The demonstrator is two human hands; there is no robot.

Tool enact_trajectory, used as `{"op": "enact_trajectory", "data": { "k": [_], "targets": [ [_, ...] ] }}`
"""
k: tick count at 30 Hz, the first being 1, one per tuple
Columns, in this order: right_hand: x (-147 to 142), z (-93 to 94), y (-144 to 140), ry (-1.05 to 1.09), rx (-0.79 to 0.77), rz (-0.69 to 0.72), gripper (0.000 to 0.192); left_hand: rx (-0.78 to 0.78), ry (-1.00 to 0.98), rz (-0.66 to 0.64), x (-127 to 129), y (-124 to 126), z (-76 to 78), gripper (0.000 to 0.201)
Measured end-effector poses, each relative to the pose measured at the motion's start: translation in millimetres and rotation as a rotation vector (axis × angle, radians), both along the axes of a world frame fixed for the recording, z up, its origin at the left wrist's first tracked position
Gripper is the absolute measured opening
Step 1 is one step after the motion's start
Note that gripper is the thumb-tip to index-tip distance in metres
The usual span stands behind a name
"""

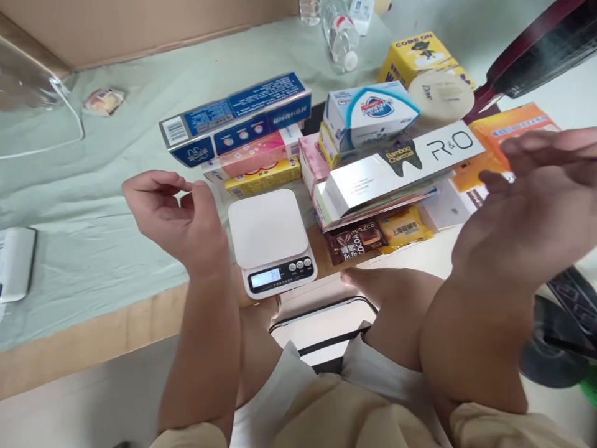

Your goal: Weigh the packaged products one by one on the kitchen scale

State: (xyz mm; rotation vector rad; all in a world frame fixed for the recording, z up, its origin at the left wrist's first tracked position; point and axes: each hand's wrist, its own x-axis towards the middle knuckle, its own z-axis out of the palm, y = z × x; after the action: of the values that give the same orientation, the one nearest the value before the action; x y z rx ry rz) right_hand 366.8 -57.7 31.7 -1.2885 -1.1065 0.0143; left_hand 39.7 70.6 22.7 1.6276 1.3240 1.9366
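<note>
My left hand [177,214] hovers left of a white digital kitchen scale [269,230]. Its fingers curl in to the thumb, with nothing seen in them. The scale's plate is bare, and its lit display [265,278] is too small to read surely. On the right, my right hand [536,211] is raised with fingers stretched out, holding nothing, near an orange box [506,134]. A white R&O toothpaste box [401,171] lies between the hands on a stack. Behind the scale, a blue toothpaste box [237,118] tops pink [261,152] and yellow [265,177] boxes.
A soap box [370,112], a round Dove container [442,96] and a yellow box [422,56] stand behind. Cocoa [352,242] and yellow [403,229] packets lie at the table edge. Further back are clear bottles [342,37]; a dark pan-like object [536,56] juts in upper right.
</note>
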Motion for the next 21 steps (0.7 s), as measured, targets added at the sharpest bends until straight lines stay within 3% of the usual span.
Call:
{"op": "enact_trajectory", "data": {
  "k": [2, 5, 8, 10, 16, 21],
  "targets": [
    [-2.0, -5.7, 5.5, 0.010, 0.084, 0.130, 0.034, 0.062, 0.109, -0.066, 11.1, -8.3, -0.3, 0.026],
    [-3.7, -7.3, 9.4, -0.069, 0.036, 0.279, 0.042, 0.126, 0.241, -0.265, 27.7, -19.5, -2.6, 0.027],
    [-3.9, -6.3, 8.2, -0.059, -0.054, 0.304, 0.038, -0.054, 0.349, -0.537, 45.5, -30.0, -2.7, 0.054],
    [-5.3, -6.8, 7.1, 0.003, -0.059, 0.310, 0.037, -0.178, 0.402, -0.626, 57.6, -35.8, -1.4, 0.069],
    [-23.9, -3.5, 4.7, 0.004, 0.033, 0.230, 0.036, -0.214, 0.341, -0.591, 68.9, -44.2, 4.6, 0.064],
    [-79.5, 18.3, -4.9, 0.009, 0.160, 0.183, 0.041, -0.197, 0.112, -0.553, 27.6, -42.2, 14.6, 0.066]
  ]
}}
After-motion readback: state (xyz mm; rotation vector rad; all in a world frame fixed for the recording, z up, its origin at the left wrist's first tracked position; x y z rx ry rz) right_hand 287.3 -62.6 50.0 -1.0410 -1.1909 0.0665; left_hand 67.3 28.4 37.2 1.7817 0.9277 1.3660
